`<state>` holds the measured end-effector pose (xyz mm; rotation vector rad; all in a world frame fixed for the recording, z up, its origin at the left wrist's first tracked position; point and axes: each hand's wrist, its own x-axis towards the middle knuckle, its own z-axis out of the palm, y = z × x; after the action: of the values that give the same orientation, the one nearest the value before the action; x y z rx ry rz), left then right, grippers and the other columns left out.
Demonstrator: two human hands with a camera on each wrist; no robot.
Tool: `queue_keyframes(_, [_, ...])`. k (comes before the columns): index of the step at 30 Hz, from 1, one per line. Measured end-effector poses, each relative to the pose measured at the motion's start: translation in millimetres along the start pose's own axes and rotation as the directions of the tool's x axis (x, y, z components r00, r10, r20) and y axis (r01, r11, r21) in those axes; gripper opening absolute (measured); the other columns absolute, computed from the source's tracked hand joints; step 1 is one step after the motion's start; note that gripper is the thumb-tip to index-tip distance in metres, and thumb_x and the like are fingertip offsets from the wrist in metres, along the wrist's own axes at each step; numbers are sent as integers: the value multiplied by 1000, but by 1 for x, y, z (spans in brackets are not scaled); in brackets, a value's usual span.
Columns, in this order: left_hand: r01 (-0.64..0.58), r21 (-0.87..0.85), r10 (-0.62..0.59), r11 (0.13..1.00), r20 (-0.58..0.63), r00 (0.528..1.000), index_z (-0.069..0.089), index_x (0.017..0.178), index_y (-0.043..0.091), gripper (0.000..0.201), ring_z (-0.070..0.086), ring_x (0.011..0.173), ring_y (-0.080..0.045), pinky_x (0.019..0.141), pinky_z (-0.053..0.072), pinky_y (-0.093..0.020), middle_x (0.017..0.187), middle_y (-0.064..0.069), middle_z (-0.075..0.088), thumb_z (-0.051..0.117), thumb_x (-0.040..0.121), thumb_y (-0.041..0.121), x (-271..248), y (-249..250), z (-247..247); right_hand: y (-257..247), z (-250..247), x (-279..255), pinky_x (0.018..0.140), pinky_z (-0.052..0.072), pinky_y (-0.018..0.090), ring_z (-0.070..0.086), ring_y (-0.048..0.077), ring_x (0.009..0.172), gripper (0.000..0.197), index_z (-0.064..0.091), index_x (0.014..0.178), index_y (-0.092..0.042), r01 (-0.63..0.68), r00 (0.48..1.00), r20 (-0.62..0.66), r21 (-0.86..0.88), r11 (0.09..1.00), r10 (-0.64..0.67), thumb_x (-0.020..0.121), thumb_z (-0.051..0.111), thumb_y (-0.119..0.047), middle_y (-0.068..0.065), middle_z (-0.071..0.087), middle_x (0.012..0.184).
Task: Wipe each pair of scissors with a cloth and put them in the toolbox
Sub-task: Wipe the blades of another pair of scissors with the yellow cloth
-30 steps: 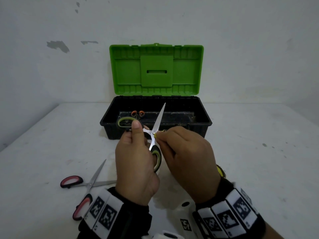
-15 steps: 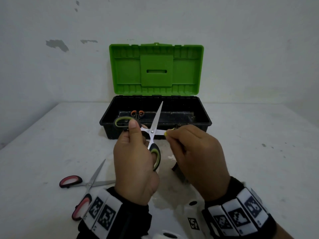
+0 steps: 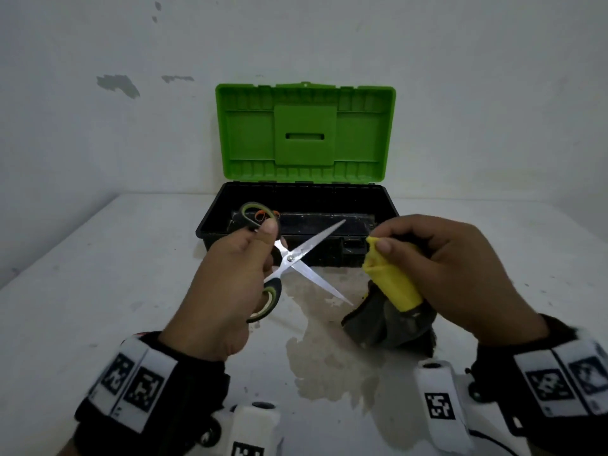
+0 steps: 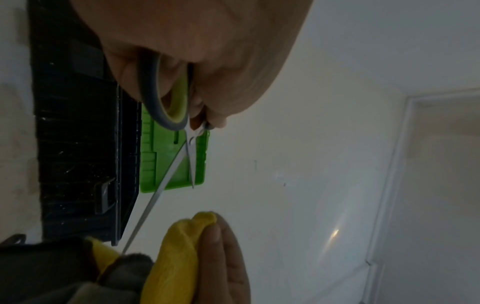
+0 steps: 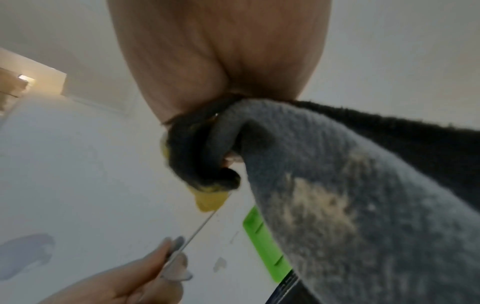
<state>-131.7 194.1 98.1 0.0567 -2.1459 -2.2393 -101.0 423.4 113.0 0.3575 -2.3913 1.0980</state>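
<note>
Gripping one pair of green-handled scissors (image 3: 289, 258) with its fingers through the loops, the left hand (image 3: 223, 287) holds them above the desk (image 3: 82, 291) with both blades spread wide apart. The right hand (image 3: 460, 274) pinches one yellow-and-grey cloth (image 3: 391, 284) just beside the lower blade tip. One toolbox (image 3: 299, 205) stands open behind, with what seems to be a second, orange-handled pair (image 3: 263, 214) inside.

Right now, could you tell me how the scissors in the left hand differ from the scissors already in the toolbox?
The held scissors are gripped in the left hand, in the air in front of the toolbox; the boxed scissors lie inside it. The held scissors have grey-and-green handles; the boxed scissors show orange loops. The held scissors' blades are spread open; the boxed scissors' blades are hidden.
</note>
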Motion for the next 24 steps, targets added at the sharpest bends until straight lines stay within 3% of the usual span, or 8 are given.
queue_keyframes(5, [-16,78,11,997,62,998,63,54,27,46,36,50,-10,49,29,-27,53,10,41,55,94,47,-4,4,8,-22,22,4,79,42,6,63,0,93,11,74,99,-21,229,969,96,-6,973,-227,89,70,-18,-13,69,97])
queue_keyframes(9, [-42,118,32,992,85,996,54,50,26,49,38,48,-9,52,31,-26,50,11,40,54,94,49,-8,4,12,-27,41,1,80,44,6,61,-2,92,16,71,104,-21,269,961,73,-40,962,-265,87,72,-19,-17,66,96])
queue_keyframes(13, [-62,131,51,990,86,995,56,49,27,51,28,49,-12,45,26,-24,53,6,33,52,96,46,-10,5,13,-20,51,-1,70,52,29,63,14,79,12,75,95,-13,410,911,63,-233,882,-407,90,66,-19,0,69,91])
queue_keyframes(15, [-49,105,40,993,84,996,56,48,27,52,26,46,-10,42,25,-22,51,9,31,52,98,43,-11,6,13,-18,53,-5,66,53,35,63,19,76,15,75,97,-11,433,899,71,-289,854,-432,91,66,-21,4,67,91])
queue_keyframes(18, [-37,104,29,994,84,996,57,48,31,52,25,43,-7,38,25,-18,50,10,31,52,98,43,-13,6,13,-19,54,-9,67,54,34,62,20,76,16,76,99,-10,461,885,97,-317,829,-455,91,68,-21,5,67,92])
queue_keyframes(21, [-25,53,20,998,93,996,65,70,21,37,25,48,-10,37,24,-18,57,4,32,52,98,42,-13,5,13,-14,49,-6,68,54,33,63,21,77,13,76,97,-9,471,878,86,-326,820,-470,90,67,-15,5,69,91])
queue_keyframes(24, [-12,24,10,1000,74,997,63,57,26,45,25,47,-9,37,24,-18,57,3,34,53,98,41,-11,2,16,-11,47,-2,71,56,33,65,21,80,13,76,97,-9,459,882,75,-357,813,-465,87,69,-9,6,71,92])
